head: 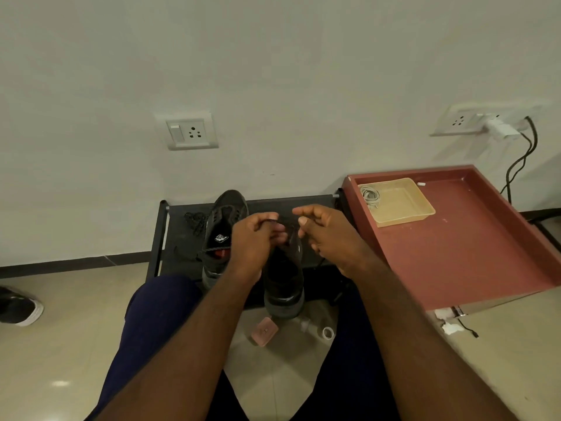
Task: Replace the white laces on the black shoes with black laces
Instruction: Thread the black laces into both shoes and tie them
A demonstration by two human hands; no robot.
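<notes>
The insole logo [221,238] seems too blurred to read.

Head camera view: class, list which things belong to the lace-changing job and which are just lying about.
Belongs to the job: black lace pinched between left hand and right hand; far shoe; near shoe; spare lace on the rack.
Just lying about: pink case, tape roll and floor shoe; beige tray; wall charger.
</notes>
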